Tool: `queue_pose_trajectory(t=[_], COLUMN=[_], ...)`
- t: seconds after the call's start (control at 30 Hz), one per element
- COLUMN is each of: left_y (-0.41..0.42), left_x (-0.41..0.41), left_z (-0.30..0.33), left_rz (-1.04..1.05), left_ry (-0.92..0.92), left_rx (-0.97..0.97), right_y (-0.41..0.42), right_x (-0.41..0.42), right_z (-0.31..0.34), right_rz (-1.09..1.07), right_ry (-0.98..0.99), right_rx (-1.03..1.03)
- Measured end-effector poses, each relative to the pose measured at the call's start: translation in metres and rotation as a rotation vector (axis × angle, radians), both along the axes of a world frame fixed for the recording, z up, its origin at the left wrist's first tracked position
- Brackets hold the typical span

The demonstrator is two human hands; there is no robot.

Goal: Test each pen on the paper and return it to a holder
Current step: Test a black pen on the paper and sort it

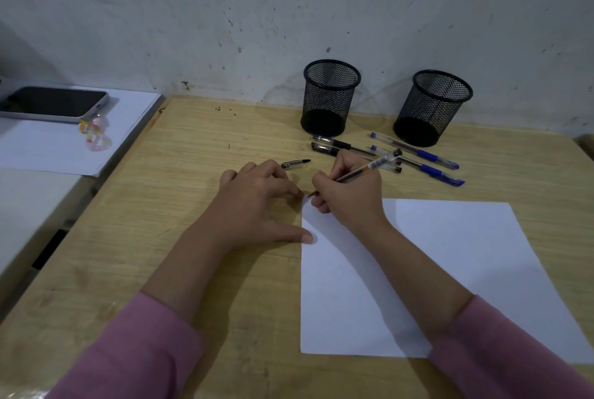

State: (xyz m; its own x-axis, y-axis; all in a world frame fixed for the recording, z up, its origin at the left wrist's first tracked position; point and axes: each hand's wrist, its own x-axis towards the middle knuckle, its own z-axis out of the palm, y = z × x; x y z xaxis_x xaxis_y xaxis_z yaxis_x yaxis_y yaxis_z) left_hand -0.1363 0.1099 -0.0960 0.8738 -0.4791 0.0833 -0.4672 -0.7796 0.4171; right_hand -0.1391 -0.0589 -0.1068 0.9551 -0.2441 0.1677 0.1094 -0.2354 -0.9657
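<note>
Paper (450, 270) flat on desk (225, 318) with both holders (329, 98) empty behind, left hand (257, 202) relaxed, fingers steadying its corner, right hand (348, 192) clasping uncapped pen (366, 168), tip at paper's edge, cap (295, 163) parked nearby for recapping.

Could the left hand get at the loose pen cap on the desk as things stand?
Probably yes: the left hand rests open on the desk, holding nothing, and the pen cap lies just beyond its fingers with nothing between them.

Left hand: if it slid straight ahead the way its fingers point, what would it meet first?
The left hand points its fingers right, toward the paper's top-left corner and the pen tip held by the right hand. It would likely meet that pen tip or those fingers first; depth is unclear.
</note>
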Motion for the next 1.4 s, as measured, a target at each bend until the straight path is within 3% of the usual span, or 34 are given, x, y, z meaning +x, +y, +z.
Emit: queue_pose_trajectory(t=[0.23,1.4], left_y=[0.0009,0.0051], left_x=[-0.0003,0.0013], left_z=[0.0008,-0.0032], left_rz=[-0.013,-0.032], left_ry=[-0.09,-0.076], left_rx=[0.103,0.018], right_y=[-0.0002,-0.0014], right_x=[0.0022,0.0027], right_z=[-0.0009,-0.0015], right_rz=[0.022,-0.067], right_ry=[0.023,0.011], right_rx=[0.013,-0.055])
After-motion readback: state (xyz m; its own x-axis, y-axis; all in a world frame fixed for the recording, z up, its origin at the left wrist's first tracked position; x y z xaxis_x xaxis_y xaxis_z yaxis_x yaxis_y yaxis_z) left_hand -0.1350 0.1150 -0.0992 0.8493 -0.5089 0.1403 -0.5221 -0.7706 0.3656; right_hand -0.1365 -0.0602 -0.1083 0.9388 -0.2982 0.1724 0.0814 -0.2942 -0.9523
